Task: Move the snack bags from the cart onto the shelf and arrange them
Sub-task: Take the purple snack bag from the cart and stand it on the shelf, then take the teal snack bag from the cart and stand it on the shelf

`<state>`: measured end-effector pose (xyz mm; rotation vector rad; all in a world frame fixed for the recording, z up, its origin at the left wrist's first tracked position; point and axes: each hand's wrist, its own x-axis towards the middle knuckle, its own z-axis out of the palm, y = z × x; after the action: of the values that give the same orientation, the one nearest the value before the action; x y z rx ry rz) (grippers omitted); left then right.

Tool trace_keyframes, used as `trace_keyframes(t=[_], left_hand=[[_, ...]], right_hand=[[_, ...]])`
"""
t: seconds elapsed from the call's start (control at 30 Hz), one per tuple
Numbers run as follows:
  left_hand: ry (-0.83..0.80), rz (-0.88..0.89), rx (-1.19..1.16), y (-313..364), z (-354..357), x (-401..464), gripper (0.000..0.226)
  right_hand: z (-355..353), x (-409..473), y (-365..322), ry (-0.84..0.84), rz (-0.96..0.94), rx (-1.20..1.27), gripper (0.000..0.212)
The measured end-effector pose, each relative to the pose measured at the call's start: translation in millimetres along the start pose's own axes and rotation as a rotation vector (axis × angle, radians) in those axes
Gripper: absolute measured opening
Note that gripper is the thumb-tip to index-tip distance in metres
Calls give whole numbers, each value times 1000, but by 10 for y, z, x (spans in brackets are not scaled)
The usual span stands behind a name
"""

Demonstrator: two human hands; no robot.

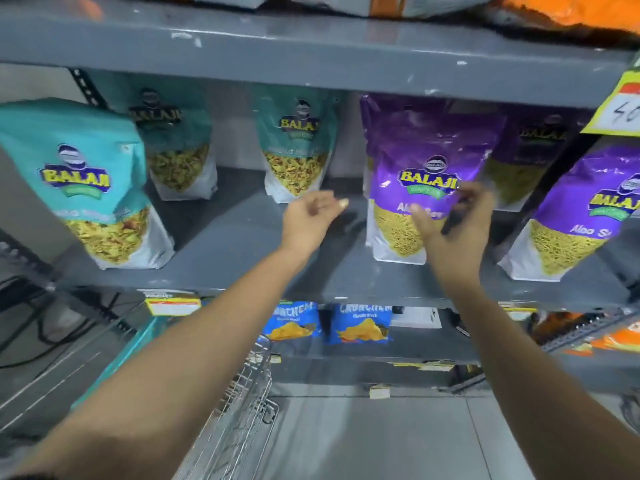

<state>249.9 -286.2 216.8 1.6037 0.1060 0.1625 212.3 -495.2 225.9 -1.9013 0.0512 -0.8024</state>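
Observation:
On the grey middle shelf (pixel 242 233), a purple Balaji snack bag (pixel 415 161) stands upright at the front. My right hand (pixel 450 230) is against its lower right front, thumb on the face and fingers near its right edge. The hand is blurred, and a dark, pen-like shape lies across the fingers. My left hand (pixel 311 220) hovers over bare shelf to the left of that bag, fingers loosely apart and empty. More purple bags (pixel 575 216) stand to the right. Teal Balaji bags (pixel 93 188) stand to the left and behind. The wire cart (pixel 239 403) is below my left arm.
The shelf above (pixel 311 53) overhangs the bags closely. A yellow price tag (pixel 620 109) hangs at the upper right. Blue Crunchem packets (pixel 360 323) sit on the lower shelf. Cables lie on the floor at left. Grey floor shows beside the cart.

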Motion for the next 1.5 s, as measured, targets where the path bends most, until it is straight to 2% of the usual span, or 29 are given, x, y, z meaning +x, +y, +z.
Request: trace_keyframes(t=[0.07, 0.17, 0.2, 0.27, 0.33, 0.43, 0.5, 0.57, 0.63, 0.67, 0.73, 0.77, 0.8, 0.87, 0.93, 1.0, 1.1, 1.23, 1.4, 1.5], left_hand=[[-10, -29, 36, -155, -507, -287, 21], [-30, -114, 112, -480, -1337, -742, 10], [-12, -148, 149, -628, -1615, -904, 4], [49, -246, 245, -974, -2175, -1215, 13], [86, -387, 379, -1343, -2691, -1483, 23], [92, -642, 506, -1829, -3256, -1846, 28], [60, -838, 483, -2086, -3473, -2033, 20], [102, -964, 372, -2337, -3621, -2155, 8], [197, -959, 282, -2578, -3704, -2173, 36], [229, -921, 214, -2686, -3719, -2163, 50], [271, -798, 129, -2723, -3643, -2085, 68], [280, -743, 121, -2769, -3597, -2023, 67], [300, -697, 105, -2802, -3542, -1959, 60], [409, -622, 20, -2858, -3435, -1844, 49], [538, -595, -67, -2874, -3357, -1821, 39], [603, -600, -105, -2795, -3332, -1882, 29], [575, -599, -86, -2477, -3337, -1994, 23], [517, -517, -86, -1717, -3255, -2155, 34], [337, -309, -52, -548, -2809, -2217, 29], [269, -209, -24, -20, -2437, -1960, 20]], right_hand=[[267, -345, -164, -150, -83, -29, 44], [834, -881, -374, -478, -176, -59, 31], [1035, -1073, -394, -601, -187, -59, 31], [1438, -1473, -400, -863, -152, -87, 39], [1828, -1878, -379, -1132, -69, -171, 45], [2307, -2495, -278, -1538, 76, -338, 41], [2571, -2826, -127, -1704, 67, -546, 46], [2818, -3047, 82, -1799, -45, -778, 55], [3083, -3156, 321, -1769, -89, -874, 62], [3241, -3192, 447, -1726, -55, -831, 72], [3490, -3146, 569, -1634, 100, -593, 93], [3624, -3145, 607, -1603, 197, -451, 97], [3742, -3161, 633, -1579, 284, -330, 92], [3893, -3259, 644, -1544, 384, -219, 66], [3891, -3390, 597, -1495, 389, -175, 43], [3751, -3443, 485, -1432, 386, -91, 34], [3423, -3374, 241, -1384, 358, -40, 34], [2791, -3109, -277, -1301, 247, 64, 40], [1851, -2439, -975, -1095, 184, 190, 18], [1428, -1901, -1217, -934, 143, 204, 23]])
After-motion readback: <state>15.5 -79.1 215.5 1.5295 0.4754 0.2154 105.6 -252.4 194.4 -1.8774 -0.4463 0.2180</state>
